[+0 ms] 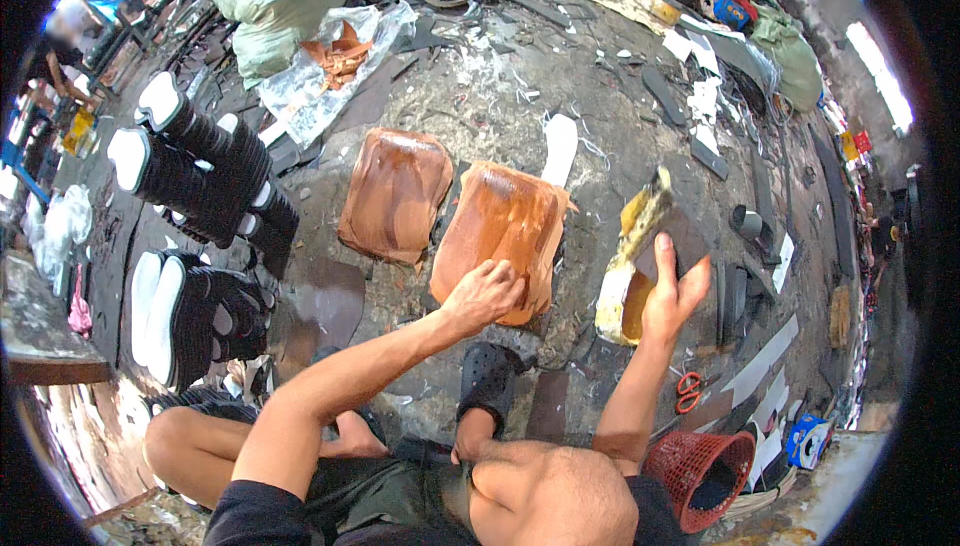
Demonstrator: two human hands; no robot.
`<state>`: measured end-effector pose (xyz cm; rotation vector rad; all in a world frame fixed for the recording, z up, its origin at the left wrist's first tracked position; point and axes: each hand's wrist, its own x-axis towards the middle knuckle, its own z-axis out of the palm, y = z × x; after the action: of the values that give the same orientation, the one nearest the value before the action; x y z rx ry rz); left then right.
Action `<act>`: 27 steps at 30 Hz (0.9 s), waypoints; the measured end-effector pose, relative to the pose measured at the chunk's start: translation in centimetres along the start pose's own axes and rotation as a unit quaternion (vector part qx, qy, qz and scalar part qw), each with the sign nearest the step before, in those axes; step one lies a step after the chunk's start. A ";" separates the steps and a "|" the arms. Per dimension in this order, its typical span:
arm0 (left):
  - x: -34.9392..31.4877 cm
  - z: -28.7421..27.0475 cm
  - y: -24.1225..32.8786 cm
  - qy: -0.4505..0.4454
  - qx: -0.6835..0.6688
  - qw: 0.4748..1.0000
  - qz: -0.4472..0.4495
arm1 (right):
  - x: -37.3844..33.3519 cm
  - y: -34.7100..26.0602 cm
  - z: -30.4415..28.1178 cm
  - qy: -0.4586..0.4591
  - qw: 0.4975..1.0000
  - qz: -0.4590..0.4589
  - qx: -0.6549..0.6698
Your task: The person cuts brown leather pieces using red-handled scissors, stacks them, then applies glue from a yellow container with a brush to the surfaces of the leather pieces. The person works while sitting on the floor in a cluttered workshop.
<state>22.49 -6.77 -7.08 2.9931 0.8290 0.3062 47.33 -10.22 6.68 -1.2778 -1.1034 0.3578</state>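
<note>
Two stacks of brown, leather-like sheets lie on the ground in front of me. Glossy wet patches show on the left stack (394,191) and on the right stack (505,208). My left hand (487,296) is closed, its curled fingers at the lower part of the right stack; what they hold, if anything, is hidden. Farther right, my right hand (672,296) grips a tilted container (622,291) crusted with yellow, glue-like residue and with a dark grey flat side. A white sole-shaped piece (560,149) lies just beyond the right stack.
Black sandals with white soles (190,316) stand grouped at left. Orange-handled scissors (688,392) and a red mesh basket (700,476) are at lower right. A pale green sack (283,6) and a plastic sheet with brown scraps (340,58) lie far left. Offcuts litter the ground.
</note>
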 end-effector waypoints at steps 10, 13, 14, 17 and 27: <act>6.4 -2.0 -6.8 -0.232 -0.133 0.963 0.044 | -3.3 3.1 0.9 0.090 0.988 0.111 0.053; 3.5 -1.6 -1.2 -0.123 0.068 0.983 0.115 | -3.7 3.5 0.3 0.078 0.990 0.118 0.020; 2.7 -1.0 0.6 -0.088 0.116 0.982 0.119 | -3.9 3.5 0.0 0.085 0.989 0.117 0.018; 3.0 -1.0 0.5 -0.059 0.109 0.987 0.098 | -4.1 3.9 0.4 0.097 0.986 0.118 0.065; 10.7 -8.1 -17.0 0.096 -0.191 0.947 -0.241 | -4.7 3.0 2.2 0.112 0.986 0.110 0.047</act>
<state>21.27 13.05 1.63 2.3382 1.3042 0.6544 44.30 -11.57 1.67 -1.3244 -0.7488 0.4159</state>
